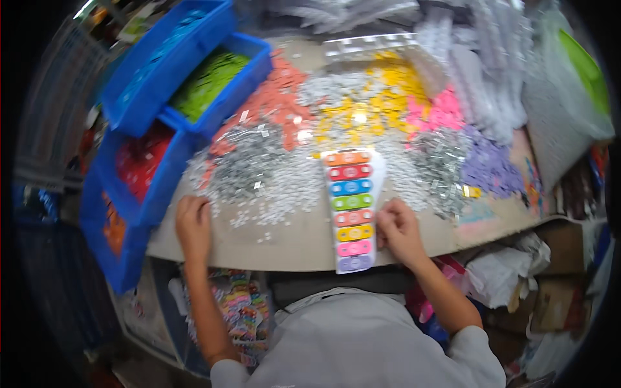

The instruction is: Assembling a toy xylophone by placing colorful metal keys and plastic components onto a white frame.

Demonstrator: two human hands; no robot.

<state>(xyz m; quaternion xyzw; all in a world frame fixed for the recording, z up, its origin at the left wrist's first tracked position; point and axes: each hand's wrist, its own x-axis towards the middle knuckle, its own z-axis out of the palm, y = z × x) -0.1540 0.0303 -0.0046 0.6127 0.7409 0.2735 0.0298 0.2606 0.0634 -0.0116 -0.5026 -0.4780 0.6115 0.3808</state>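
Now, striped card (352, 210): just right of the frame's centre, white, with eight coloured bars from orange at the top to purple at the bottom; its lower tip reaches past the near edge of the table (291, 249).
Right hand (398, 227): at the card's right edge, fingers curled in; whether they pinch the card, I cannot tell.
Left hand (193, 225): left of centre, fingers bent downward beside the white pieces (288, 191); whether anything is in them, I cannot tell.
Loose heaps: salmon pieces (281, 77) and yellow pieces (398, 84) in the upper middle, pink pieces (443, 111) and purple pieces (490, 165) toward the right.
Blue trays (158, 194): upper and middle left, containing light blue, green, red and orange pieces.
Clear packaging (488, 84): piled at the upper right.
Clear box (264, 310): lower left of centre, under the table, with colourful items inside.
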